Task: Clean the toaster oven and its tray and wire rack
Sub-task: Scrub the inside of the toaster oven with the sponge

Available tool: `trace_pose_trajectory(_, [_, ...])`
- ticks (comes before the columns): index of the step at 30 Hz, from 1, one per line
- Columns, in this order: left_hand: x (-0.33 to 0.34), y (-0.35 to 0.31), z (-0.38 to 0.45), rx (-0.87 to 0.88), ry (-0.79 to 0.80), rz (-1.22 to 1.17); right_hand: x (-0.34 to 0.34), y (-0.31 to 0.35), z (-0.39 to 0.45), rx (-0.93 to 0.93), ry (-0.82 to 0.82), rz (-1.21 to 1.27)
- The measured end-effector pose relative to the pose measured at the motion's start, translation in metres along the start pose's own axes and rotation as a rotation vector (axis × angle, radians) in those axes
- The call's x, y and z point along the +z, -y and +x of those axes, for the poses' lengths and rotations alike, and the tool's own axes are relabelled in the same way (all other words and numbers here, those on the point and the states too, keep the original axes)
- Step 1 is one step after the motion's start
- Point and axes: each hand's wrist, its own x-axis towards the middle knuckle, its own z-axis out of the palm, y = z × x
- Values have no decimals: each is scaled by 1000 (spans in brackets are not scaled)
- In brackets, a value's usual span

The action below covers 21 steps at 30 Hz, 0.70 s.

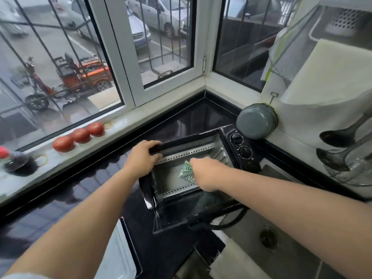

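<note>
A small black toaster oven (240, 147) lies tipped on its back on the dark countertop, its opening facing up and its glass door (181, 214) hanging open toward me. My left hand (144, 157) grips the oven's top edge at the far left corner. My right hand (205, 172) reaches into the metal cavity and holds a green patterned cloth (186, 172) against the inner wall. No tray or wire rack shows inside the cavity.
Three tomatoes (80, 135) lie on the window sill at left. A grey pot (255, 121) stands behind the oven. The sink (267, 236) lies to the right, ladles (338, 137) hang above it. A white appliance (118, 254) sits at the counter's near edge.
</note>
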Motion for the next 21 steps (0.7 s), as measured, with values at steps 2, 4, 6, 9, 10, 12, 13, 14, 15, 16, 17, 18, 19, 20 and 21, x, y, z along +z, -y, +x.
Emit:
trace_pose_trajectory(2, [-4, 4, 9, -13, 23, -38, -10, 7, -5, 8, -40, -62])
trace_pose_trajectory(4, [-8, 5, 16, -6, 47, -82, -12, 17, -12, 11, -54, -98])
trace_pose_trajectory(6, [-10, 4, 25, 52, 79, -93, -5, 31, -19, -4, -51, -98])
trace_pose_trajectory(9, [-13, -3, 44, 145, 163, -103, 6, 57, -27, 37, -95, -44])
trace_pose_trajectory(10, [-14, -5, 50, 171, 191, -106, 9, 65, -28, 68, -110, -18])
trace_pose_trajectory(12, [-15, -8, 60, 204, 245, -112, 14, 78, -24, 112, -127, 19])
trace_pose_trajectory(13, [-14, -9, 63, 216, 269, -111, 16, 81, -22, 119, -138, 25])
trace_pose_trajectory(14, [-14, -9, 66, 231, 287, -101, 17, 83, -20, 121, -153, 33])
trace_pose_trajectory(15, [-14, -9, 68, 245, 306, -94, 18, 83, -19, 122, -172, 52])
trace_pose_trajectory(16, [-13, -8, 69, 252, 323, -103, 20, 81, -18, 127, -191, 81])
trace_pose_trajectory(17, [-12, -7, 69, 247, 330, -144, 23, 78, -17, 135, -209, 122])
trace_pose_trajectory(18, [-10, -5, 69, 232, 321, -204, 26, 74, -16, 149, -222, 175])
trace_pose_trajectory(19, [-9, -2, 69, 211, 303, -273, 30, 69, -14, 173, -233, 245])
trace_pose_trajectory(20, [-7, 2, 69, 186, 281, -329, 33, 65, -11, 208, -247, 323])
trace_pose_trajectory(21, [-5, 6, 69, 160, 257, -363, 36, 60, -7, 252, -260, 398])
